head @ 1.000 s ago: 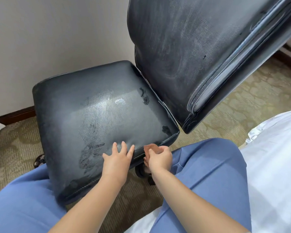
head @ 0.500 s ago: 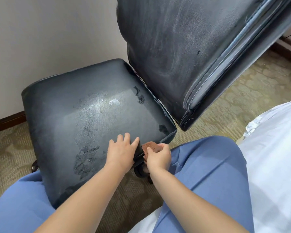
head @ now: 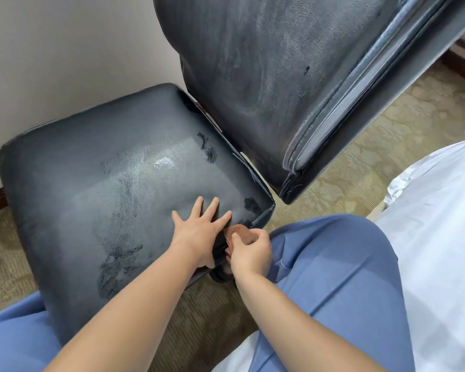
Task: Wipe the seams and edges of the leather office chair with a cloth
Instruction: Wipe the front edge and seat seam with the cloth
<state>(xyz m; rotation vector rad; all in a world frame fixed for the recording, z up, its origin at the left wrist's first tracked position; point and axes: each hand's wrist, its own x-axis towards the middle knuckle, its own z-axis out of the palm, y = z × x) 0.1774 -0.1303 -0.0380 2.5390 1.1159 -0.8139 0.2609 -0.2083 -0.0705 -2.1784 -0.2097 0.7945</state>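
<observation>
A worn black leather office chair fills the view, its seat (head: pixel 113 200) low in front of me and its backrest (head: pixel 266 76) rising at the upper right. My left hand (head: pixel 199 232) lies flat with spread fingers on the seat's near right part. Just beside it, my right hand (head: pixel 250 253) grips a brown cloth (head: pixel 240 233) against the seat's near side edge, close to the rear right corner. Most of the cloth is hidden by my fingers.
My knees in blue trousers (head: pixel 333 277) flank the chair. White bedding (head: pixel 440 224) lies at the right. Patterned carpet (head: pixel 360 162) covers the floor, and a pale wall (head: pixel 65 49) with a dark skirting board stands behind the chair. A caster shows below the seat edge.
Both hands have shifted along the seat's near edge toward the rear right corner, the right one carrying the cloth. The view has tilted slightly.
</observation>
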